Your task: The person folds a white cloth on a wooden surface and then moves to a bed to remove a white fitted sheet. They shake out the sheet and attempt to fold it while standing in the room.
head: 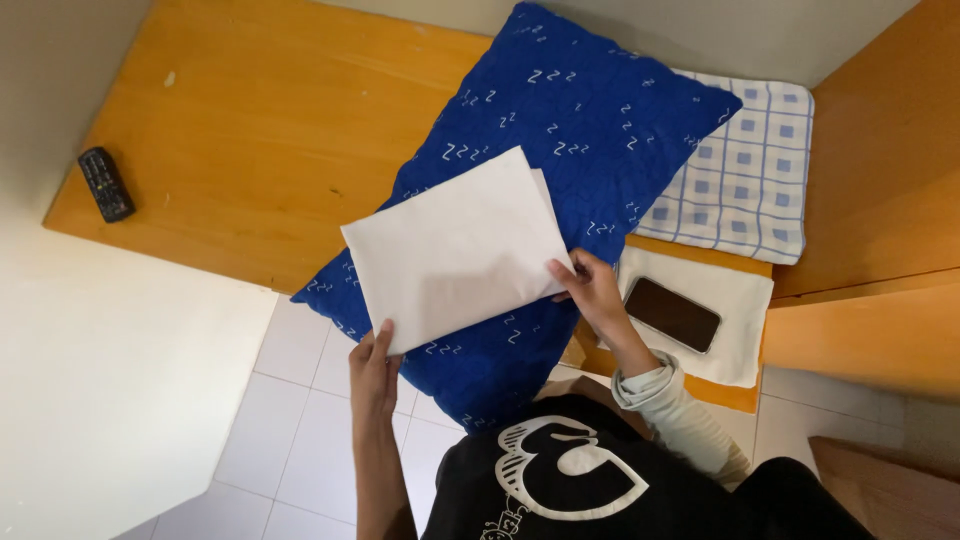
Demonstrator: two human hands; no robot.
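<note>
White cloth (460, 245), folded flat, lies on top of a blue pillow (560, 150) w/ small white marks. Left hand (373, 368) pinches the cloth's near corner, thumb on top; fingers under it are hidden. Right hand (590, 290) holds the cloth's right edge, fingertips tucked under, so can't see them. The cloth covers the pillow's middle. The pillow hangs over the edge of a wood top (260, 130), above the tile floor (300, 420). A checked cloth (745, 170) is partly under the pillow. A phone (672, 314) lies on another white cloth (740, 345), just beside the right hand. A remote (105, 184) lies far left, well apart. The person's dark shirt (600, 480) blocks the bottom.
</note>
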